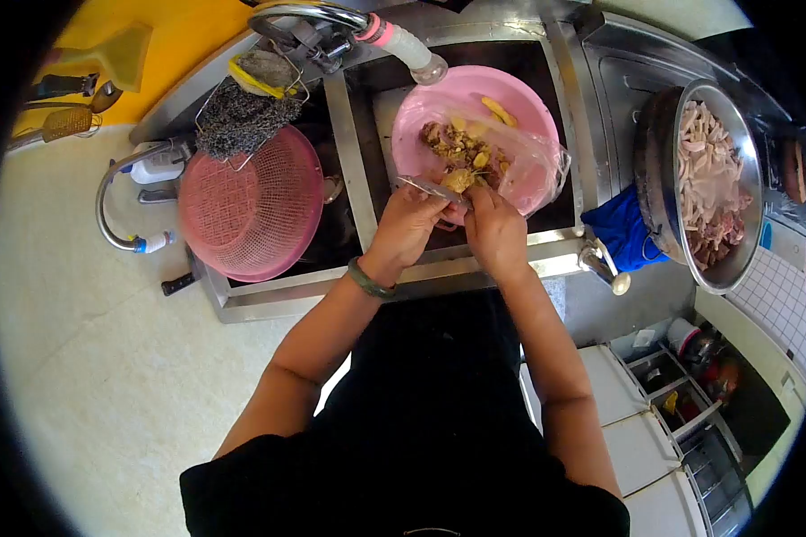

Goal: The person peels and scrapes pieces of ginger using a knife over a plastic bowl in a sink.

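A pink basin [535, 106] sits in the steel sink, with a clear plastic bag [530, 161] inside and over its right rim. Dark reddish and yellow pieces [466, 148] lie in the basin. My left hand [408, 224], with a green bangle at the wrist, is closed on a small metal blade [428, 188] at the near rim. Right beside it, my right hand [495, 228] pinches a yellowish piece [458, 181] against the blade. Both hands are close together over the basin's near edge.
A pink colander [251, 206] stands left, below a rack with scrubbers [246, 116]. The faucet [407, 49] reaches over the basin from behind. At the right is a steel bowl [754, 192] of pale meat pieces, beside a blue cloth [627, 234]. A black-handled knife [178, 284] lies left.
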`<state>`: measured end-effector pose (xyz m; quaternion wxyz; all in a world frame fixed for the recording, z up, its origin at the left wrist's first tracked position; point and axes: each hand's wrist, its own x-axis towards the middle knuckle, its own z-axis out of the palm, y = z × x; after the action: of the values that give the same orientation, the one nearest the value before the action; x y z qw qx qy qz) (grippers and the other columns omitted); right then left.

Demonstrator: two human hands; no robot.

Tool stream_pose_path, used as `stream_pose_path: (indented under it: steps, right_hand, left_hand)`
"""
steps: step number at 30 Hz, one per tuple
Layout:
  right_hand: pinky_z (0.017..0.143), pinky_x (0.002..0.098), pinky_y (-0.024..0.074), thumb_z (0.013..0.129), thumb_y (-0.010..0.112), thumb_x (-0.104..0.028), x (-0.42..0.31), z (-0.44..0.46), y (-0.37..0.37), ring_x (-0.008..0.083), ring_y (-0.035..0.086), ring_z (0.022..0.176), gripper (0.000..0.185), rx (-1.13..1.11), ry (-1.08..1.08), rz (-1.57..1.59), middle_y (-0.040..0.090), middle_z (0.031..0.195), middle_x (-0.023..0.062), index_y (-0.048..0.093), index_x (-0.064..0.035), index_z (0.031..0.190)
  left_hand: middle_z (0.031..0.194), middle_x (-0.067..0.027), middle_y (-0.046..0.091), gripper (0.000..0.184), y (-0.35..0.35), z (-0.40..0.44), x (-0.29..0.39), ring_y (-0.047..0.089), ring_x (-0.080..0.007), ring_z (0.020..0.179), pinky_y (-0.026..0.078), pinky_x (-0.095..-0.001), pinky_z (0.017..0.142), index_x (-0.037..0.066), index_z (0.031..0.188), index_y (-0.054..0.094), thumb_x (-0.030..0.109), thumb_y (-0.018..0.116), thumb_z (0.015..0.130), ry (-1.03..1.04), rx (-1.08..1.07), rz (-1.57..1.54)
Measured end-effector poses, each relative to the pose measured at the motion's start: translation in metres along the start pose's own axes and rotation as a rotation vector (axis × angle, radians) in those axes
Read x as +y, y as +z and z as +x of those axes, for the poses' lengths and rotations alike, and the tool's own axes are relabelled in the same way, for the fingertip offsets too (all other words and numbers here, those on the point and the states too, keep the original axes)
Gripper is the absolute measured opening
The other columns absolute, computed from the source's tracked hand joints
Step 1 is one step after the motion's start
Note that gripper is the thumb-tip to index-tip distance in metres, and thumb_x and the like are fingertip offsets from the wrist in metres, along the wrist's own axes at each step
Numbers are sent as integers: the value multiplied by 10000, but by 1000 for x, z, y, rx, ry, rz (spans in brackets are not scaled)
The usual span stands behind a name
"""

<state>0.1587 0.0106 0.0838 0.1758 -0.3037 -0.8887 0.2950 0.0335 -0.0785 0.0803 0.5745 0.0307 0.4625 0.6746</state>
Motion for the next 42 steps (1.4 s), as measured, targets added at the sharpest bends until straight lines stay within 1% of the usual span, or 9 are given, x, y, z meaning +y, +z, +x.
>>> stream_pose_path:
  steps: [8,14,17,20,23,26,35,38,42]
  right_hand:
    - [603,439,504,720,594,-61,-1,-8,-3,346,611,709,139,-58,38,-109,598,794,168,520,-41,836]
    - [583,421,504,744,575,-62,14,-12,-3,327,614,670,166,18,-19,-105,611,804,153,567,-49,910]
    - [583,416,509,754,565,-67,19,-14,-4,326,621,669,184,42,-58,-117,618,791,149,579,-49,937]
    - [582,420,512,759,566,-74,18,-17,0,329,628,670,179,-34,-4,-164,624,765,150,576,-49,937]
    - [571,422,514,762,565,-80,14,-13,4,332,631,668,189,18,2,-178,622,730,143,571,-44,947]
    - [567,416,518,766,558,-75,27,-19,4,332,631,657,193,-113,78,-159,624,731,142,566,-36,955]
    - [520,392,518,788,538,-74,29,-17,-4,307,638,609,138,-65,30,-190,626,704,134,566,-35,918]
    - [503,382,524,796,530,-77,29,-16,-5,300,646,591,90,-123,66,-243,632,692,130,558,-40,873]
    - [488,372,531,798,532,-87,24,-19,0,291,654,569,64,-185,137,-356,634,673,141,548,-40,837]
  left_hand:
    - [895,-75,642,167,-2,-5,-14,614,-155,799,486,-289,708,21,1022,576,133,593,899,-8,-53,-48]
    - [899,-83,632,123,-2,-12,-14,603,-172,791,487,-295,722,13,1005,580,73,564,900,-40,-17,-182]
    - [956,-91,633,158,-7,-14,-15,598,-181,836,490,-311,770,-7,1044,581,50,547,901,-73,-114,-178]
    - [915,-80,626,132,-7,-8,-22,585,-159,805,478,-291,734,13,1020,570,59,562,896,-103,-61,-91]
    - [921,-76,622,145,-1,-8,-30,576,-154,798,473,-295,742,9,1028,566,64,566,895,-52,-58,-110]
    - [928,-64,612,145,0,-10,-31,571,-150,799,469,-299,746,12,1027,562,76,566,897,-110,-60,-154]
    - [900,-39,591,132,-5,-4,-24,563,-133,792,462,-289,734,20,1018,549,107,542,919,-106,-86,-92]
    - [868,-53,587,141,-6,-1,-28,564,-154,784,482,-329,769,17,989,558,137,572,917,-113,-71,-127]
    - [857,-26,585,177,-2,5,-36,560,-117,730,463,-264,685,28,1012,545,156,600,903,-35,13,101]
